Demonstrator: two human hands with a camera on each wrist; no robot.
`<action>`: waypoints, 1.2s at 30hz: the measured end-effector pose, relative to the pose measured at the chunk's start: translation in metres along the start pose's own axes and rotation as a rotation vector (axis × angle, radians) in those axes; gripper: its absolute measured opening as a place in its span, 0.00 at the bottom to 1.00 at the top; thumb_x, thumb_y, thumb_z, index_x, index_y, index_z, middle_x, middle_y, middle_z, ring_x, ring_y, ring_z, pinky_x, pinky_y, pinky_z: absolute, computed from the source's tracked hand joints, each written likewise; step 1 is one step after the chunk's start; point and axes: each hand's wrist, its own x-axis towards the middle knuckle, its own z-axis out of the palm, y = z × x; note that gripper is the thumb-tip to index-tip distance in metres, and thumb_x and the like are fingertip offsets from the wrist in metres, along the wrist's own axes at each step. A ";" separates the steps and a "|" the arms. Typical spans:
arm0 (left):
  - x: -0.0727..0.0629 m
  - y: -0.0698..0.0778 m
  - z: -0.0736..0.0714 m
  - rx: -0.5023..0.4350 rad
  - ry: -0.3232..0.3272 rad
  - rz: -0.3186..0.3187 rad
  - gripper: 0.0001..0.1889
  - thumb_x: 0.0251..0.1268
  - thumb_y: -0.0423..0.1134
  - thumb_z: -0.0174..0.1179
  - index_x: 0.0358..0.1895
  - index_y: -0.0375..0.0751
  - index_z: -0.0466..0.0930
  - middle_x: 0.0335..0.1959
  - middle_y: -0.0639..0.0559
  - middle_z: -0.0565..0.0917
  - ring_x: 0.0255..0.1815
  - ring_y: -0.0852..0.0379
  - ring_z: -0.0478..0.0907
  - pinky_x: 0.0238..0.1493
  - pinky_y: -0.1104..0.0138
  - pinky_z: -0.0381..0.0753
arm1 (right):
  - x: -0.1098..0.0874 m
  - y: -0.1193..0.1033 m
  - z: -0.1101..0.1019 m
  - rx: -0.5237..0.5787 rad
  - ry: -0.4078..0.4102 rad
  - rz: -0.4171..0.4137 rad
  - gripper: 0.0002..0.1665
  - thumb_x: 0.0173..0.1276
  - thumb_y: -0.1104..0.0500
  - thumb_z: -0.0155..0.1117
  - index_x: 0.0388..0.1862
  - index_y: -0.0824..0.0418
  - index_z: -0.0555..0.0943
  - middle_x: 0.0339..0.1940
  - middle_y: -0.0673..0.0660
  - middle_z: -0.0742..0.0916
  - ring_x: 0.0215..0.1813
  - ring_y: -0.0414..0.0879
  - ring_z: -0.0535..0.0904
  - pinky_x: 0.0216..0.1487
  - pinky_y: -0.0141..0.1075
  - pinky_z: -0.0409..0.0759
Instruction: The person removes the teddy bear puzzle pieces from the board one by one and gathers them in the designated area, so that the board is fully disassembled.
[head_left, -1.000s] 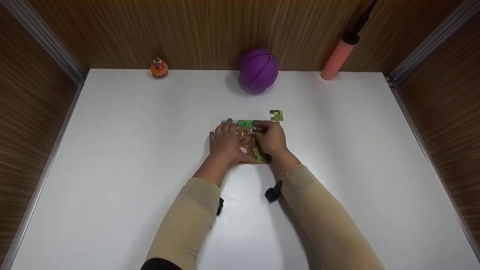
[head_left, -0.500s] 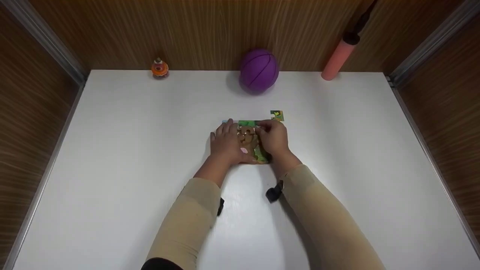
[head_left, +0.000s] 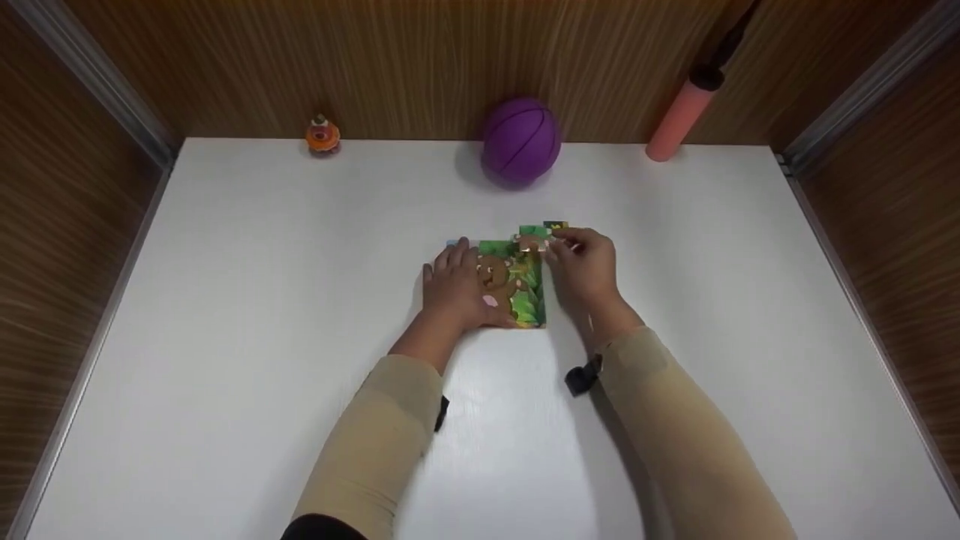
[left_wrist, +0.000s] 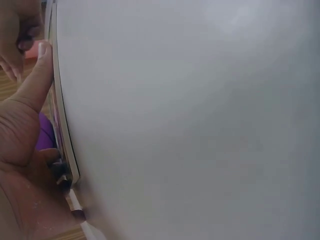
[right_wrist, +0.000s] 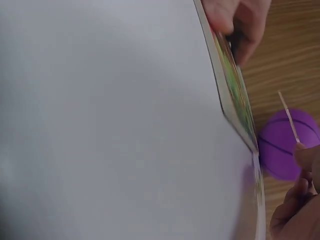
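Note:
A jigsaw puzzle [head_left: 525, 292] with a brown bear on green leaves lies in the middle of the white table. My left hand [head_left: 454, 289] rests on its left part with the fingers stretched out, the thumb along the near edge. Between thumb and fingertips, my right hand [head_left: 589, 262] pinches a puzzle piece [head_left: 533, 238] in brown and green, over the puzzle's far right corner. The right wrist view has this piece edge-on, raised above the puzzle. A second puzzle piece [head_left: 556, 224], dark green and yellow, lies just behind, partly covered by the held one.
A purple ball [head_left: 521, 142] sits at the table's back edge. To its left stands a small orange toy figure [head_left: 322, 136], and to its right a pink hand pump [head_left: 679, 120] leans on the wooden back wall [head_left: 405, 67]. Wooden panels flank both sides.
My right hand has lifted the bear piece off the puzzle's upper right part and carried it right and back, uncovering the puzzle's right side. My left hand has stayed in place.

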 end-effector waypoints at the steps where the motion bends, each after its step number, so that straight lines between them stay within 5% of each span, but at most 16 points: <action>1: 0.000 0.000 0.000 -0.003 -0.001 0.002 0.77 0.39 0.72 0.82 0.87 0.38 0.46 0.89 0.44 0.45 0.88 0.43 0.40 0.83 0.40 0.42 | 0.002 0.001 -0.005 -0.013 0.012 -0.007 0.13 0.78 0.65 0.66 0.56 0.66 0.89 0.44 0.59 0.84 0.44 0.47 0.74 0.43 0.35 0.73; 12: -0.001 -0.002 -0.002 -0.006 -0.004 0.007 0.75 0.40 0.72 0.82 0.87 0.39 0.47 0.89 0.44 0.45 0.88 0.42 0.41 0.83 0.40 0.43 | 0.019 0.018 -0.039 -0.071 0.040 0.073 0.14 0.80 0.62 0.65 0.59 0.64 0.87 0.52 0.59 0.86 0.47 0.46 0.75 0.45 0.34 0.73; 19: -0.001 -0.003 0.001 -0.001 -0.009 0.004 0.74 0.43 0.71 0.81 0.87 0.39 0.46 0.89 0.44 0.44 0.88 0.42 0.39 0.83 0.38 0.43 | 0.031 0.031 -0.055 -0.017 0.056 0.154 0.16 0.79 0.59 0.66 0.62 0.61 0.86 0.57 0.57 0.83 0.53 0.46 0.73 0.50 0.34 0.74; 24: -0.001 0.000 0.001 0.003 -0.015 0.002 0.75 0.43 0.71 0.81 0.87 0.39 0.44 0.89 0.44 0.42 0.88 0.43 0.37 0.83 0.37 0.41 | 0.038 0.043 -0.064 0.037 0.078 0.246 0.16 0.80 0.57 0.66 0.62 0.57 0.85 0.57 0.54 0.80 0.55 0.45 0.73 0.49 0.34 0.77; 36: -0.002 -0.001 -0.001 0.011 -0.011 -0.004 0.74 0.42 0.71 0.81 0.87 0.39 0.46 0.89 0.44 0.44 0.88 0.42 0.39 0.83 0.38 0.43 | 0.050 0.054 -0.071 0.055 0.063 0.287 0.16 0.79 0.61 0.63 0.62 0.62 0.84 0.53 0.55 0.80 0.53 0.44 0.75 0.47 0.31 0.80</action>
